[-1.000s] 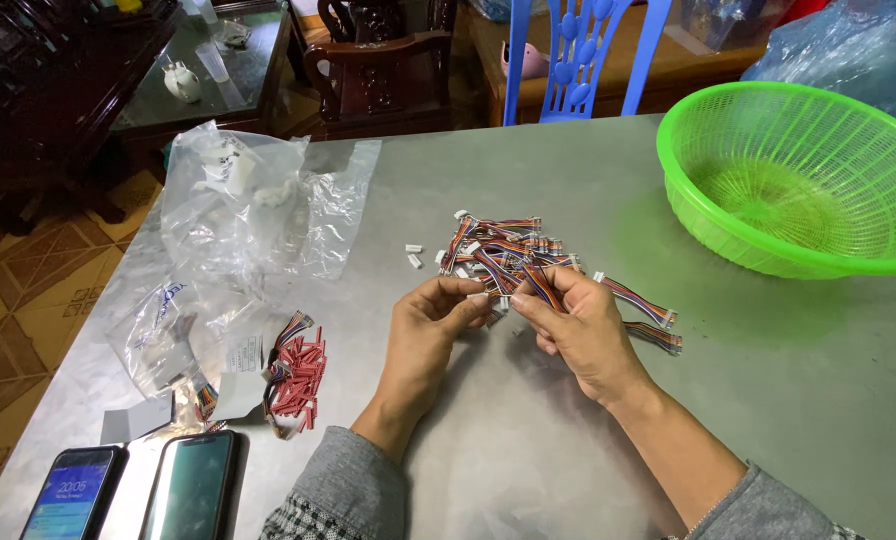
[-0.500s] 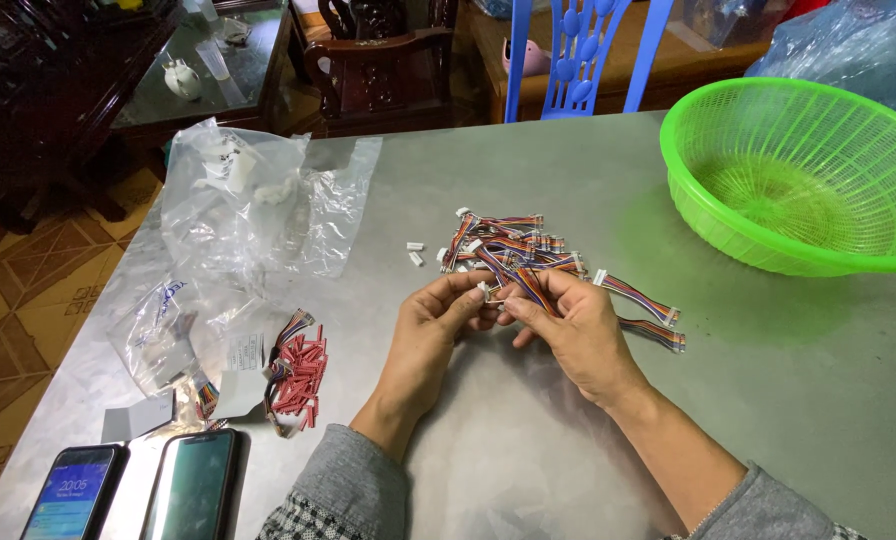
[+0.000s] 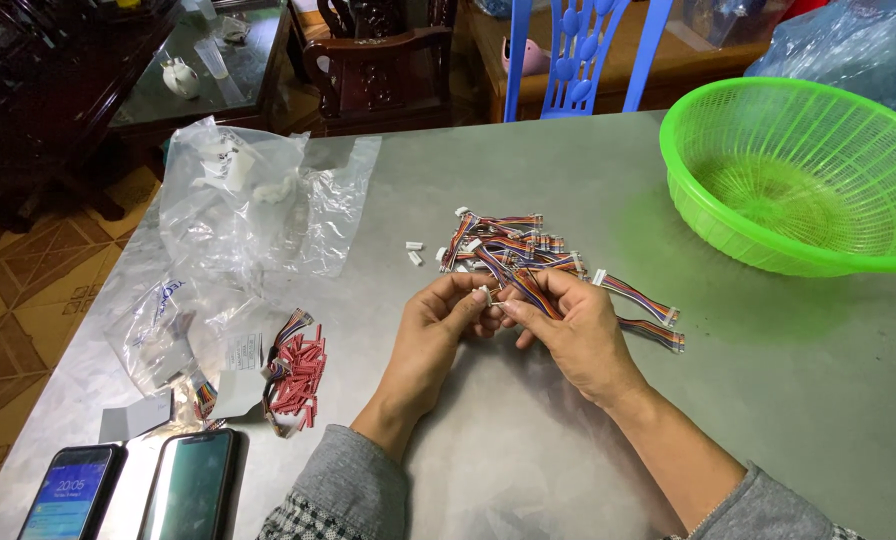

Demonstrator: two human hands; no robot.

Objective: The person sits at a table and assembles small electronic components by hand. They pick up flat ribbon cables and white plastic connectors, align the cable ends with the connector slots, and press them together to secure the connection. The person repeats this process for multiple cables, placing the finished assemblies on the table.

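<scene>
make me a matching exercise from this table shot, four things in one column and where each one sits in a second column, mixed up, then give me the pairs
Things
1. green basket
2. two phones
3. bundle of red connectors
4. loose pile of multicoloured wire leads

Places
A. near left corner of the table
B. just beyond the two hands, mid-table
C. far right of the table
D. left of the left forearm, beside the clear plastic bags

Pairs: 1-C, 2-A, 3-D, 4-B
</scene>
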